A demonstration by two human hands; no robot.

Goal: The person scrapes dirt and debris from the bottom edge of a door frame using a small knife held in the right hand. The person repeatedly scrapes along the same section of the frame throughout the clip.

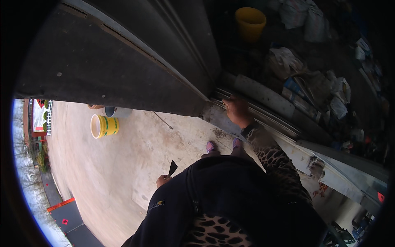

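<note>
My left hand (162,181) is low beside my dark jacket, closed around the handle of a putty knife (173,167). Its dark triangular blade points up and away from the fist. My right hand (237,111) reaches out to the sliding window's metal track (260,115), near the corner where the frame meets the wall. The fingers are curled at the rails, and whether they pinch anything is hidden. Beneath that hand runs the pale outer sill (222,119), with dark dirt on the ground by its foot.
Left of the window is a dark wall panel (108,68). A yellow bucket (105,126) stands on the concrete ground (148,145) beside other containers; a thin rod (163,119) lies nearby. Inside the window are a yellow bucket (250,24), white sacks (314,23), gloves (285,58) and clutter.
</note>
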